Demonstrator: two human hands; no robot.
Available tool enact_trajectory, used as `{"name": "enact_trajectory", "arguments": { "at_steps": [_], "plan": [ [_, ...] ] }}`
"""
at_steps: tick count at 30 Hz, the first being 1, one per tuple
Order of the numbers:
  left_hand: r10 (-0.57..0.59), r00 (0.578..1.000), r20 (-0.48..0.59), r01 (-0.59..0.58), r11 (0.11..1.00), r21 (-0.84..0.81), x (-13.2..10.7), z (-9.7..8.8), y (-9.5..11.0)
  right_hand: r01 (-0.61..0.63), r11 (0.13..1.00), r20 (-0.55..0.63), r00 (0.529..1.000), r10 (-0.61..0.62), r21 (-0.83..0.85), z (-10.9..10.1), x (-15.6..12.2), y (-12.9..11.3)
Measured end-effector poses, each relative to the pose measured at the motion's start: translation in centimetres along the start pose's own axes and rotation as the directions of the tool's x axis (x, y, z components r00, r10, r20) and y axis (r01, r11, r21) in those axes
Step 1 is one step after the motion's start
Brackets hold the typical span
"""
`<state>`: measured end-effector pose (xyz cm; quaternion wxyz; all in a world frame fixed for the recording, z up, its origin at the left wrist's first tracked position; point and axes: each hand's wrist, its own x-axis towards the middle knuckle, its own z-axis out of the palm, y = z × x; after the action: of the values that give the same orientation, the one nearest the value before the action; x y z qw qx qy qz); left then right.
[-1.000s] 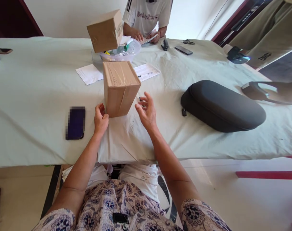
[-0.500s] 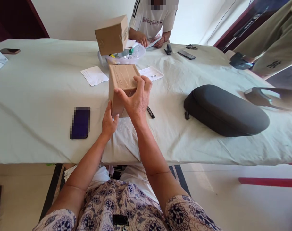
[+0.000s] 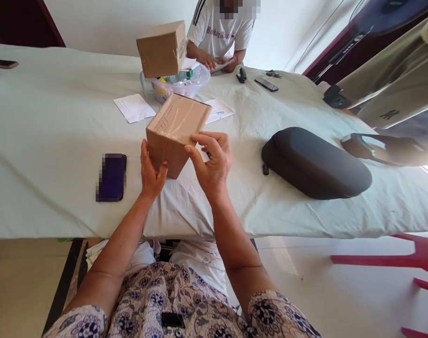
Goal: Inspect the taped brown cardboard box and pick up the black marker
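I have the box (image 3: 176, 126) in front of me on the cloth-covered surface (image 3: 58, 131), a corner turned towards me. My left hand (image 3: 153, 171) is spread in a V, fingers along its left side, thumb on the front. My right hand (image 3: 211, 162) curls at its near right upper corner, thumb and forefinger close together; whether they pinch, I cannot tell.

Counting from the box, the basin (image 3: 198, 84) crowds 12 o'clock, a second box (image 3: 160, 51) sitting tilted on it. One sheet (image 3: 134, 108) lies at 10 o'clock; an envelope (image 3: 221, 111) at 1 is partly covered by the box. A phone (image 3: 111, 178) lies at 8. The big black case (image 3: 315, 162) blocks 3 to 4, a grey band (image 3: 386, 149) beyond it. Another phone (image 3: 266, 84) and keys (image 3: 273, 73) lie towards 2, short of a person in khaki trousers (image 3: 393, 94).

Writing: dark gothic letters cross the white shirt (image 3: 219, 35) at 1 o'clock, too blurred for me to read surely; the trousers bear what looks like an interlocked NY. The envelope's dark marks are too small.
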<state>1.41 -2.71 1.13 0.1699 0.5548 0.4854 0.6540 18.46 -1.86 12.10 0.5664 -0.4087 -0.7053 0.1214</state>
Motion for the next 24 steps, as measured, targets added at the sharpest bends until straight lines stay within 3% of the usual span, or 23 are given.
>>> {"name": "enact_trajectory", "arguments": {
  "at_steps": [4, 10, 13, 20, 22, 24],
  "plan": [
    [0.171, 0.985, 0.035, -0.171, 0.985, 0.024, 0.0, -0.2, 0.1, 0.015, 0.997, -0.016, 1.0, -0.017, -0.077, 1.2, -0.6, -1.5],
    [0.176, 0.983, -0.054, -0.172, 0.983, 0.061, 0.4, 0.1, 0.0, 0.113, 0.972, 0.019, 0.994, -0.112, -0.206, 2.0, -0.4, -1.6],
    [0.169, 0.986, -0.001, -0.169, 0.983, 0.076, 0.5, 0.0, 0.4, 0.104, 0.966, 0.043, 0.994, -0.096, -0.238, 1.3, 0.3, -0.3],
    [0.08, 0.995, 0.058, -0.085, 0.993, 0.085, 0.8, -0.5, 0.1, 0.075, 0.988, 0.027, 0.997, -0.072, -0.136, -0.1, 1.5, 4.3],
    [0.09, 0.994, 0.066, -0.094, 0.994, 0.056, 1.1, -0.7, -0.2, 0.003, 0.999, 0.015, 1.0, -0.002, -0.038, 0.0, 1.7, 6.3],
    [0.1, 0.991, 0.086, -0.102, 0.995, 0.014, 1.3, -1.0, -0.4, -0.15, 0.978, 0.018, 0.989, 0.149, 0.142, 0.2, 1.8, 8.3]
  ]
}}
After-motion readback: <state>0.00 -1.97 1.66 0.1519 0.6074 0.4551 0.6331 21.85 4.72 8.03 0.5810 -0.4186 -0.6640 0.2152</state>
